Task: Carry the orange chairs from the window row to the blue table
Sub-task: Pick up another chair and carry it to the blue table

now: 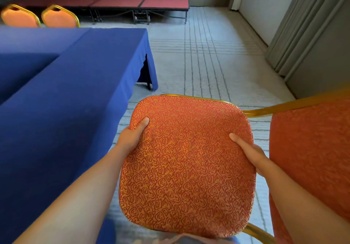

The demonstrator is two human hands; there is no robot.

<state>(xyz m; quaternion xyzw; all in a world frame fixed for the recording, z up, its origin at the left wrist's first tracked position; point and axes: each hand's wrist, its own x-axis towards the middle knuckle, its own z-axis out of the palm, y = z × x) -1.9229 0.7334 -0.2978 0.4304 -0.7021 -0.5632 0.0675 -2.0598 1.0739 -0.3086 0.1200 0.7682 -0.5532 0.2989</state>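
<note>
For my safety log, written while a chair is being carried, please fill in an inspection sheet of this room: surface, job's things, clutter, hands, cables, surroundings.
Surface: blue table, covered with a cloth, left of the carried chair.
Job's things: orange chair held beside the table, seat facing the camera; two more orange chairs at the table's far side.
Clutter: nothing seen.
Hands: left hand grips the seat's left edge, thumb on top; right hand grips the right edge, thumb on top.
Cables: dark lines hang under the red stage; cannot tell whether they are cables.
Surroundings: lined carpet; grey curtain at right.
</note>
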